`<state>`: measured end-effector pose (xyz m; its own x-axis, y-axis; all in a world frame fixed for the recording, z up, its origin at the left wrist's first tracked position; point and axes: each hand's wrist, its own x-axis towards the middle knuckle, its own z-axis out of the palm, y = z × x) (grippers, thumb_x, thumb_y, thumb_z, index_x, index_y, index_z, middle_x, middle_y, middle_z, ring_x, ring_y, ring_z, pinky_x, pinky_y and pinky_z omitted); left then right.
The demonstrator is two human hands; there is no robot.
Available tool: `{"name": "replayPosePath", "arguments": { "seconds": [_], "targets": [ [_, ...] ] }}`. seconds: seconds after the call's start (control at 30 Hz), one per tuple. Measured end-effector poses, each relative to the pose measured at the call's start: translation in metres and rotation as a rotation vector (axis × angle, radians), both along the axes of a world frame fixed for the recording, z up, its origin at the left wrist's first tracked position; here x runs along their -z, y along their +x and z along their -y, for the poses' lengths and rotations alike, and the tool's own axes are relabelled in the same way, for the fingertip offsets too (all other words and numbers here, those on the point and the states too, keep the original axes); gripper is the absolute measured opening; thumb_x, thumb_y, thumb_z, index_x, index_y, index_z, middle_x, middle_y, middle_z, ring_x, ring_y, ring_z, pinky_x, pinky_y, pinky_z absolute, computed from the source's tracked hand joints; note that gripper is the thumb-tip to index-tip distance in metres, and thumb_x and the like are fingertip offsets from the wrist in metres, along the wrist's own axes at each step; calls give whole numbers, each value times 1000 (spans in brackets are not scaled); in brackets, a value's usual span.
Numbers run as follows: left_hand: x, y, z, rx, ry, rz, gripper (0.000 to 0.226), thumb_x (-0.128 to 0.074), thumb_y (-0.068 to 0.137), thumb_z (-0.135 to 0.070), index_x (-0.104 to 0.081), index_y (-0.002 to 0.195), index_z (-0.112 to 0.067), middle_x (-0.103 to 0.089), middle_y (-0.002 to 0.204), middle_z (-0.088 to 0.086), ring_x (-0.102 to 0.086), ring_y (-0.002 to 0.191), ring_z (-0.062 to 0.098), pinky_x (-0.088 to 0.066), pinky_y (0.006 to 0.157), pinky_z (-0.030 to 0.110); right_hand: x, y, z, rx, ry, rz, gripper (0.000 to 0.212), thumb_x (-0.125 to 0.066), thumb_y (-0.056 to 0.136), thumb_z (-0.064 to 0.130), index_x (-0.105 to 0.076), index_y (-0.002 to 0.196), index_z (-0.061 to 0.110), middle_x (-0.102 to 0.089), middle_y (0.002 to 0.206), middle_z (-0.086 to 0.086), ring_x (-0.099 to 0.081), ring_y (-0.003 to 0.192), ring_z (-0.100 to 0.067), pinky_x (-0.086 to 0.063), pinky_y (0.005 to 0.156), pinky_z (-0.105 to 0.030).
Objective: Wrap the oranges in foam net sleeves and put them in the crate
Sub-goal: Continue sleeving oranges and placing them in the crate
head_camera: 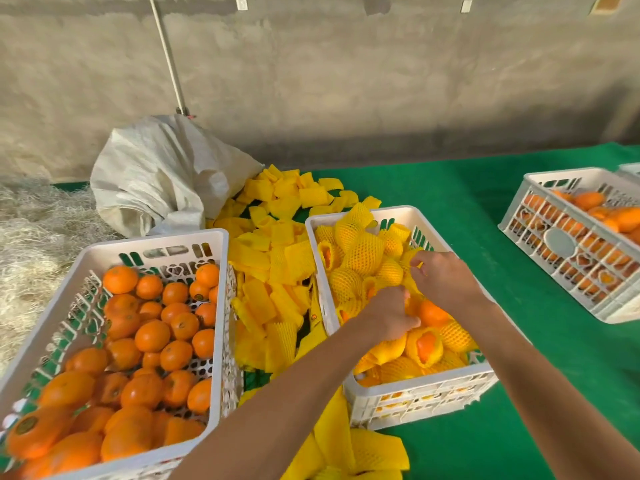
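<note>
Seating orange (431, 312) in middle crate (415, 384): gripped by left hand (389, 315) fingers, just right of them; sleeve (410, 263) pinched by right hand (441, 280) beyond.

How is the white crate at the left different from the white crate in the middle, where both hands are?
The left crate holds bare oranges; the middle crate holds oranges in yellow foam net sleeves. The left crate's perforated floor shows between fruits; the middle crate's floor is hidden. The left hand and right hand work over the middle crate only, at an orange. Both are white slotted plastic.
</note>
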<state>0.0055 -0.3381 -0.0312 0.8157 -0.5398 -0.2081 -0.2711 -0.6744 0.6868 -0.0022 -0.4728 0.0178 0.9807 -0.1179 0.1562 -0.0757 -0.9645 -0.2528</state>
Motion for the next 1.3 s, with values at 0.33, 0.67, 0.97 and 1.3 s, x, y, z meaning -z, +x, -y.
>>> {"name": "replayPosePath", "arguments": {
  "seconds": [0.33,0.67,0.97,1.3],
  "targets": [
    [26,7,71,103,249,193,42,-73,94,-36,-61,125,-12,-66,127,12,-61,121,33,-52,93,42,3,-7,21,115,-29,6,19,-50,98,9,-66,89,6,-64,81,-16,-58,70,-34,-47,60,-36],
    [-3,21,40,-118,-139,106,27,-70,95,-33,-67,111,-12,-76,103,13,-76,82,33,-57,59,33,5,-9,9,-64,-11,153,18,-60,96,7,-72,108,1,-66,104,-18,-60,102,-38,-51,85,-48],
    [-21,32,-78,-602,-703,-171,47,-73,96,-38,-56,132,-11,-65,126,9,-74,101,32,-64,82,44,-9,3,-54,-265,529,485,13,-66,98,14,-74,108,14,-70,102,2,-65,90,-8,-48,84,-16],
    [-29,13,-136,-853,-1534,-604,53,-57,103,-47,-52,144,-15,-61,140,16,-60,127,38,-59,91,58,8,7,-101,-383,903,161,18,-59,103,20,-69,111,32,-72,102,14,-70,80,-9,-57,74,-28]
  ]
}}
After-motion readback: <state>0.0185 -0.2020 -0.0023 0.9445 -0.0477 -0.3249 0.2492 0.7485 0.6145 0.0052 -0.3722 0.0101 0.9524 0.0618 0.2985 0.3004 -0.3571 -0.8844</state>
